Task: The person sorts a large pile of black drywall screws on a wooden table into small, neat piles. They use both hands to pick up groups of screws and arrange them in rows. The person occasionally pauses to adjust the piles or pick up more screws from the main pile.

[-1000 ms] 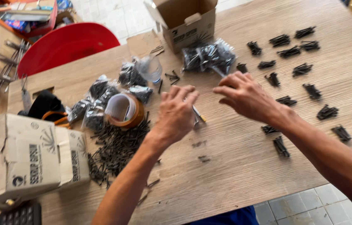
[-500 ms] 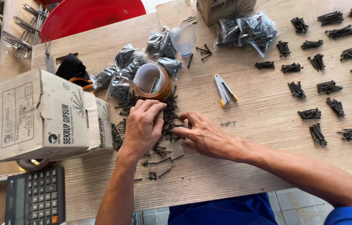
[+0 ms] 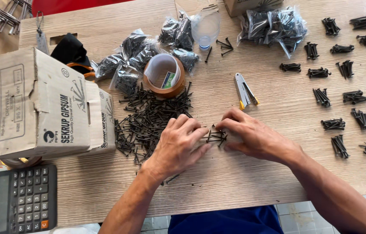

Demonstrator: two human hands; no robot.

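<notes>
Small screw bundle [image 3: 216, 137] at frame centre, long axis left-right, pinched between left hand [image 3: 179, 145] and right hand [image 3: 252, 137] fingertips; loose pile [image 3: 146, 119] just left.

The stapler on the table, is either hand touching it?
Apart. The head view shows bare wood between the stapler and the right hand; the left hand lies farther away.

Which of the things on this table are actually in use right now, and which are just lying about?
In use:
left hand
right hand
small bundle of black screws, between both hands
loose screw pile

Lying about:
tape roll
stapler
calculator
cardboard box
bagged screws
</notes>
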